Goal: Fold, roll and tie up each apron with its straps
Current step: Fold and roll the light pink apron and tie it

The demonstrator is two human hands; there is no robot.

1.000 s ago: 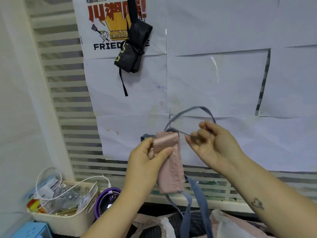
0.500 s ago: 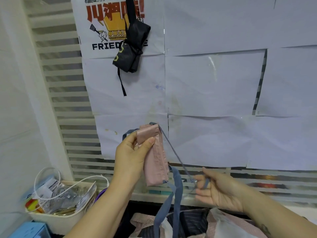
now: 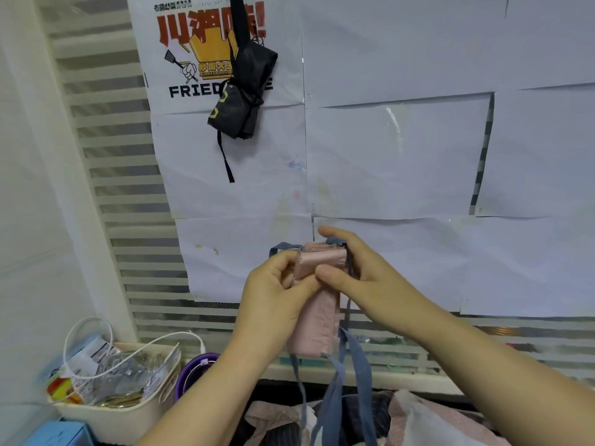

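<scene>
Gripping the rolled pink apron (image 3: 317, 320) near its top, both hands (image 3: 273, 294) (image 3: 363, 278) meet.

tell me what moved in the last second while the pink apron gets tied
The right hand, which had pulled the blue-grey strap down and to the right, came back up and now grips the top of the pink apron roll, with the strap running beside the roll. The left hand kept its grip on the roll. The black rolled apron still hangs on the wall.

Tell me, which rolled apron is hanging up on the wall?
The black apron, tied up, hanging over the poster. The pink apron is held, not hanging.
</scene>
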